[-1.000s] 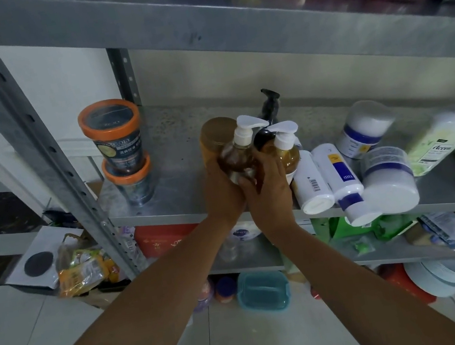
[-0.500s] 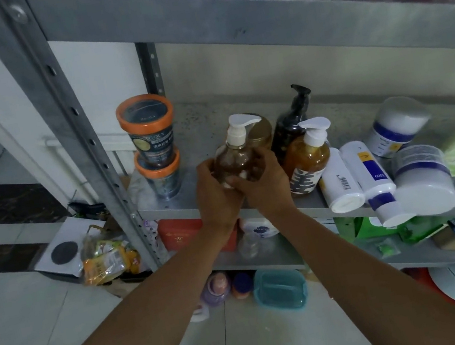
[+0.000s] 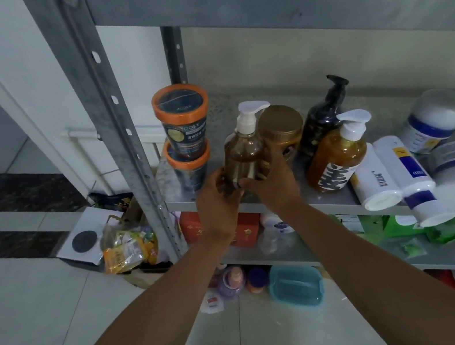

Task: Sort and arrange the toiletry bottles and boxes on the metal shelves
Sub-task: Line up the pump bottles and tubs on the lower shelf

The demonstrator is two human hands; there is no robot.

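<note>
both hands cup the amber pump bottle (image 3: 243, 154) upright near the front edge of the metal shelf (image 3: 331, 199), left hand (image 3: 217, 201) and right hand (image 3: 274, 185) fingers curled round its base, just beside the stacked orange-lidded tubs (image 3: 185, 137) and in front of the gold-lidded jar (image 3: 280, 126).

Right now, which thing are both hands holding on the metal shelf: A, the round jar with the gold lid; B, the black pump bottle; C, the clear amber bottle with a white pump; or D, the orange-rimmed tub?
C: the left hand and the right hand both grip the lower body of the clear amber bottle with the white pump.
</note>
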